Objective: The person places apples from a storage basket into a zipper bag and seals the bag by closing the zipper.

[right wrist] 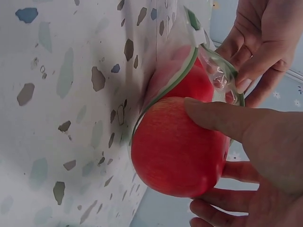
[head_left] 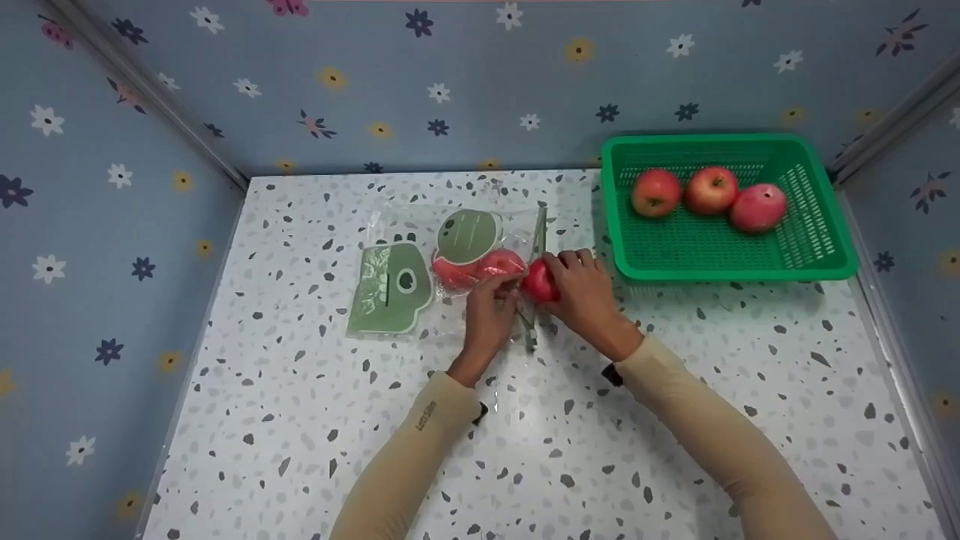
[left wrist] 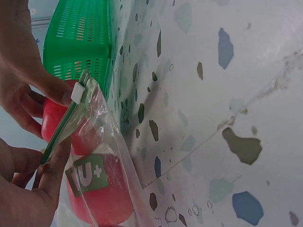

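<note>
A clear zip bag (head_left: 394,292) with green cartoon prints lies on the table, its green-edged mouth facing right. Inside it are red apples (head_left: 501,264), partly hidden behind the print. My left hand (head_left: 490,315) pinches the bag's edge at the mouth, thumb against fingers. In my right hand (head_left: 585,291) is another red apple (right wrist: 177,146), thumb on top and fingers beneath, right at the bag's opening. A white slider (left wrist: 77,93) sits on the green zip strip in the left wrist view.
At the back right stands a green plastic basket (head_left: 731,274) with three apples (head_left: 711,190) in it. The speckled white table (head_left: 600,465) meets flower-patterned walls (head_left: 465,90) at the back and sides.
</note>
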Demonstrator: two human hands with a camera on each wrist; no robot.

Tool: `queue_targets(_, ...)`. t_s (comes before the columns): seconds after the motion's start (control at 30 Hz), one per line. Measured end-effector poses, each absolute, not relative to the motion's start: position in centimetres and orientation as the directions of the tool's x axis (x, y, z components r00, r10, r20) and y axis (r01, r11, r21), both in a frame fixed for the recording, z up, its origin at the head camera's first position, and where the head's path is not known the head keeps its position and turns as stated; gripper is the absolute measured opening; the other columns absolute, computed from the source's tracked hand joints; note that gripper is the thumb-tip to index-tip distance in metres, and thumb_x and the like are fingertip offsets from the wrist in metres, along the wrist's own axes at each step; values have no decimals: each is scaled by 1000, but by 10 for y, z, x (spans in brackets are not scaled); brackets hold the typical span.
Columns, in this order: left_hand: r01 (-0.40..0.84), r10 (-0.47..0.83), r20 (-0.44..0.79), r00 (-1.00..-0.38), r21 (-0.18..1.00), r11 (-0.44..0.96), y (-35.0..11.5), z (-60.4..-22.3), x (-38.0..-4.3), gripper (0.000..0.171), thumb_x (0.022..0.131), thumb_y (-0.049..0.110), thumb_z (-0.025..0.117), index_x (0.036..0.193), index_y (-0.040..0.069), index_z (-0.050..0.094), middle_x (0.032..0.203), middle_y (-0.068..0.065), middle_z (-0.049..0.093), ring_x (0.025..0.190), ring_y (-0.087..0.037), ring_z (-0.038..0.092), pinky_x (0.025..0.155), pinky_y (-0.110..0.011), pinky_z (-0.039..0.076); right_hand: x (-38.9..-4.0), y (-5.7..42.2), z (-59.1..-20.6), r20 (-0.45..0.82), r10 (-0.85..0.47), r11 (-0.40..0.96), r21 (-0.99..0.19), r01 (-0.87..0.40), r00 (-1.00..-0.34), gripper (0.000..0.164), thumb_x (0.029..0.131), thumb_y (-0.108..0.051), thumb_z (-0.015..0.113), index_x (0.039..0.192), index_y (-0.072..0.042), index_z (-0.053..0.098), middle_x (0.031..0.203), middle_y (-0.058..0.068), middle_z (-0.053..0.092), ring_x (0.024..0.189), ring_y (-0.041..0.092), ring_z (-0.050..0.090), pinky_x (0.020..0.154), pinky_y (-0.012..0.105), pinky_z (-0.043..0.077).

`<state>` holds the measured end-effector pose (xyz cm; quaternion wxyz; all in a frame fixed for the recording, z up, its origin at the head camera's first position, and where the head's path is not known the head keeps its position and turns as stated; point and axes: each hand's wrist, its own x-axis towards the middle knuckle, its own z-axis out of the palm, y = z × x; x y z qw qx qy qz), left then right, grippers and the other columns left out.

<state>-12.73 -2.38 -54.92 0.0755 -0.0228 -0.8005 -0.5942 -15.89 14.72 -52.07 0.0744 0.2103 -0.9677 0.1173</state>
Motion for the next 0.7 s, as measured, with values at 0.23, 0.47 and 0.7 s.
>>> queue_targets(0.23,131,-35,150,-988,938,322,-23,-548,-126,30,95,-12,64,122,0,74,115,-16,74,100,-26,70,87,-33,59,-161,144,-525,171,-365,875,-272,-400,-915,74,78,-30,96,138,-1,64,126,23,68,116,41,59,96,55,54)
queue_targets(0.47,127,-29,145,-989,935,331,-22,-548,-126,30,97,-11,64,123,-1,73,116,-15,74,101,-25,70,88,-35,59,-163,139,-527,148,-348,871,-314,-377,-926,76,79,-32,95,141,-2,62,128,22,69,116,40,59,96,53,55)
queue_targets(0.7,120,-33,138,-990,938,325,-21,-548,-127,28,97,-10,64,122,0,73,116,-14,73,99,-24,70,85,-33,59,-166,135,-532,149,-352,869,-314,-382,-924,72,80,-28,94,138,-1,63,125,22,69,113,39,60,95,52,55)
